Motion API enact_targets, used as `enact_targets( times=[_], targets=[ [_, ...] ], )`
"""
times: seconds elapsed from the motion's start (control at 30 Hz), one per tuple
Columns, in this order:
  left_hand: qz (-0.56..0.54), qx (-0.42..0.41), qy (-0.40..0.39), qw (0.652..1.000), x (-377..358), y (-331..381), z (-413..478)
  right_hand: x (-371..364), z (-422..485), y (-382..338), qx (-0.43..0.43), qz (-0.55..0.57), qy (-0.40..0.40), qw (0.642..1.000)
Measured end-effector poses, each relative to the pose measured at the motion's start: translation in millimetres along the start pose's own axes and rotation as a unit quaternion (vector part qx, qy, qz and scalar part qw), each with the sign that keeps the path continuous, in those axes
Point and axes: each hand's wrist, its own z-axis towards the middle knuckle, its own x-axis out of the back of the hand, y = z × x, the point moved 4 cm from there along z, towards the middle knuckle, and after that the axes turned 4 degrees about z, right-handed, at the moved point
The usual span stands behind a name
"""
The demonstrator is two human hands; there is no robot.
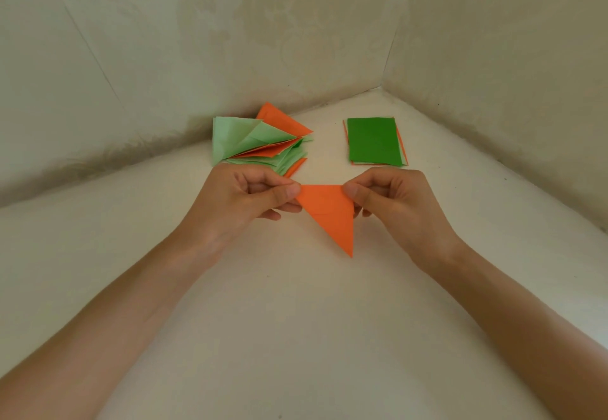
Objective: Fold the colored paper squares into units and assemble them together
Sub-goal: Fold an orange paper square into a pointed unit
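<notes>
An orange paper piece (330, 214), folded into a triangle with its tip pointing down, hangs between both hands above the surface. My left hand (243, 197) pinches its upper left corner between thumb and forefinger. My right hand (391, 200) pinches the upper right corner the same way. Behind my left hand lies a pile of folded light green and orange units (260, 143). A flat stack of unfolded sheets with a dark green sheet on top (373, 141) lies behind my right hand.
The work surface (296, 321) is cream-coloured and sits in a corner. Patterned pale walls (230, 41) close it off at the back, left and right, just behind the two paper piles.
</notes>
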Motion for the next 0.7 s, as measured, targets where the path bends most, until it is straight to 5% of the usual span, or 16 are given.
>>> enact_targets(
  times=[0.33, 0.7],
  targets=[
    [-0.066, 0.043, 0.020, 0.997, 1, -8, 3, -17, -8, 4, 0.093, -0.162, -0.103, 0.977],
    [-0.038, 0.012, -0.025, 0.999, -9, -7, 4, -17, -8, 2, 0.070, -0.073, -0.050, 0.994]
  ],
)
